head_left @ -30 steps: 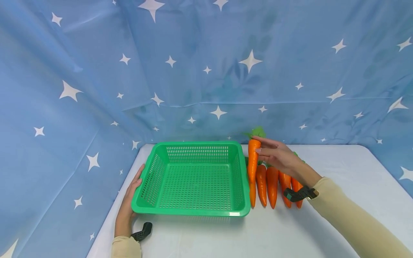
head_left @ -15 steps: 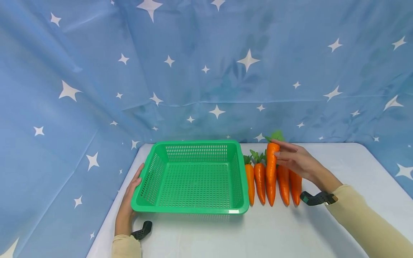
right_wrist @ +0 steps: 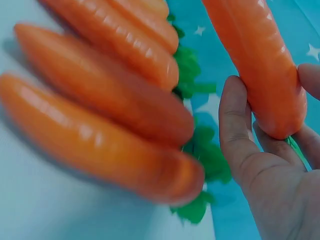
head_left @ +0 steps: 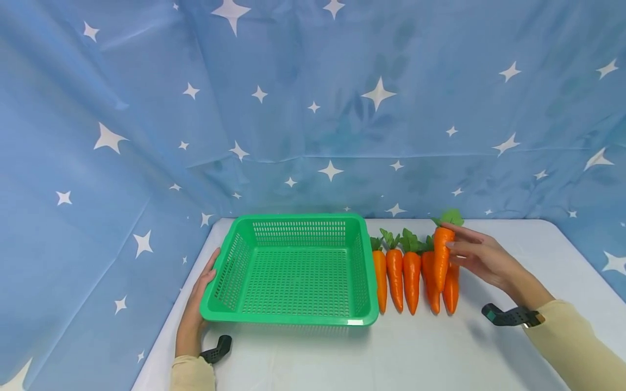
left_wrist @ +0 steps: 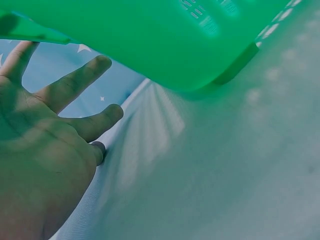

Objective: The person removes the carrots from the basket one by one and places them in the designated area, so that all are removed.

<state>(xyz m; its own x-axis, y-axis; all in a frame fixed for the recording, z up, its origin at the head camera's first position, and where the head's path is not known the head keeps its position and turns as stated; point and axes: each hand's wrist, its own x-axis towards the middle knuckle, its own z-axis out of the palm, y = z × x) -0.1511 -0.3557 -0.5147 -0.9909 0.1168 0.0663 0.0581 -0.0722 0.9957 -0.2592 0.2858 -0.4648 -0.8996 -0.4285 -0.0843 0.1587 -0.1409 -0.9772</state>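
My right hand point(head_left: 484, 258) pinches a carrot point(head_left: 442, 255) near its leafy top, thumb on one side and fingers on the other. The carrot hangs tip down over the right end of a row of several carrots point(head_left: 412, 282). In the right wrist view the held carrot point(right_wrist: 265, 65) is raised apart from the row point(right_wrist: 100, 90), whose green tops point toward the backdrop. At the left side of a green plastic basket point(head_left: 288, 317) my left hand point(head_left: 195, 298) rests with fingers extended along the wall. The left wrist view shows its spread fingers point(left_wrist: 75, 85) at the basket's rim.
A white-covered table point(head_left: 313, 358) bears the basket and the row of carrots, which lies right beside the basket's right wall. Behind and to the left hangs a blue cloth point(head_left: 293, 108) with white stars. Each wrist wears a black camera mount point(head_left: 508, 316).
My right hand has carried the held carrot rightward, from beside the basket's right rim to the right end of the row. The left hand and basket have stayed in place.
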